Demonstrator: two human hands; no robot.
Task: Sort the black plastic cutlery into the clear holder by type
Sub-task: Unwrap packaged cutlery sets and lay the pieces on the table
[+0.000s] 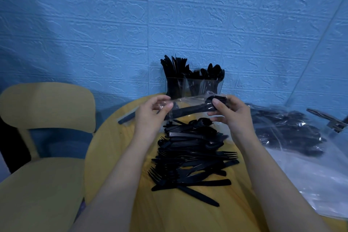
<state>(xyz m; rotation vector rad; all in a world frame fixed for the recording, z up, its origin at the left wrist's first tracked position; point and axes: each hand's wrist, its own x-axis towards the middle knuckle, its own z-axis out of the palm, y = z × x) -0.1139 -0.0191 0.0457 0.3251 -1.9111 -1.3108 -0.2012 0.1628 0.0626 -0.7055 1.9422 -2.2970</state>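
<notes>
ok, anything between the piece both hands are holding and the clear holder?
Yes: the clear wrapper. The spoon is inside it, the left hand pinching one end and the right hand gripping the bowl end. Otherwise the way back to the holder looks open; the loose pile lies nearer the person.

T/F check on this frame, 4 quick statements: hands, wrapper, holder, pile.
1. Both hands, left hand and right hand, hold one clear-wrapped cutlery pack. True.
2. The clear holder is empty. False: black cutlery stands in it.
3. A loose cutlery pile lies on the yellow table. True.
4. The chair stands to the person's right. False: it stands left of the table.
</notes>
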